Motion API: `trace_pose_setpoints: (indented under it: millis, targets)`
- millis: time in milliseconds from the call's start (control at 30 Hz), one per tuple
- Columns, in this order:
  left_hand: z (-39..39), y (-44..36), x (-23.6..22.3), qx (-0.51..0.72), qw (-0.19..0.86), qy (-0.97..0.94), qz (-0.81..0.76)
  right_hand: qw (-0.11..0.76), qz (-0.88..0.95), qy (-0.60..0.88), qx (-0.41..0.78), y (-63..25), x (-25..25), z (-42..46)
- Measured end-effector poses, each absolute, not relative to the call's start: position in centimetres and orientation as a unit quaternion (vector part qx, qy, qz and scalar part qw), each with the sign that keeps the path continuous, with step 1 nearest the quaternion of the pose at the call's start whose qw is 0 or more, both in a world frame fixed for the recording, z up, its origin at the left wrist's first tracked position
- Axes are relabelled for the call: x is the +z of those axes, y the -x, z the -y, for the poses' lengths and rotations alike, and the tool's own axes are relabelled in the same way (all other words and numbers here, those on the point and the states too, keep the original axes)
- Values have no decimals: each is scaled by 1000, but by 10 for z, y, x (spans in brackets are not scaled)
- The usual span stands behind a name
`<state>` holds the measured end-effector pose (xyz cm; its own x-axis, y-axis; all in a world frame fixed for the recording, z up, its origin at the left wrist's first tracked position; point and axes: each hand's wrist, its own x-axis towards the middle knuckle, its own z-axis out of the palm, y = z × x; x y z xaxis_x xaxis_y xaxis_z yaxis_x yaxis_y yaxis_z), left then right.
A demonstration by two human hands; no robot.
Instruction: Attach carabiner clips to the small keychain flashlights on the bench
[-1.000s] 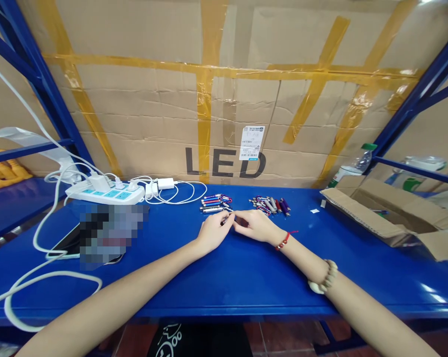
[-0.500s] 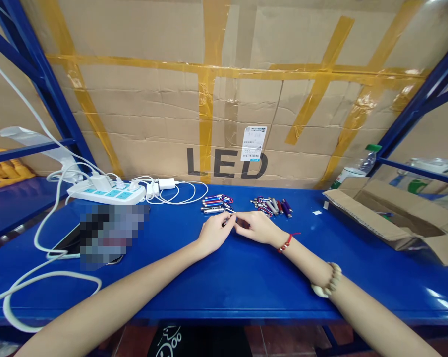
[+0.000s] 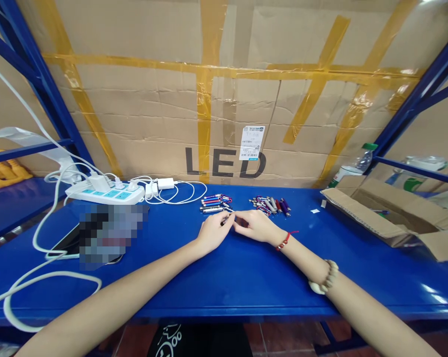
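My left hand (image 3: 213, 233) is closed around a small keychain flashlight (image 3: 225, 221), dark and mostly covered by the fingers. The fingertips of my right hand (image 3: 259, 225) meet those of the left and pinch at the flashlight's far end; exactly what they grip there is hidden. Just beyond the left hand lies a neat group of blue, red and silver keychain flashlights (image 3: 212, 202) with clips. Past the right hand is a looser pile of flashlights (image 3: 272, 205), in silver, red and purple, with small clips among them.
A white power strip (image 3: 108, 194) with tangled cables stands at the left, behind a blurred flat device (image 3: 108, 233). On the right are an open cardboard box (image 3: 372, 223) and a plastic bottle (image 3: 352, 168). A large carton (image 3: 153, 124) marked LED closes off the blue table's back.
Both hands stay together in nearly the same place, with only slight finger movement around the flashlight. The whole view has shifted a little.
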<state>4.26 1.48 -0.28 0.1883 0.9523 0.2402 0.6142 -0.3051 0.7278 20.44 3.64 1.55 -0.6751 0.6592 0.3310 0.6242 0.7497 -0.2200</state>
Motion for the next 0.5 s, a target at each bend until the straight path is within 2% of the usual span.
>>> trace_pose_setpoints:
  millis: [500]
  targets:
    - [-14, -43, -1, 345, 256, -729, -532, 204, 913, 350, 49, -205, 11, -40]
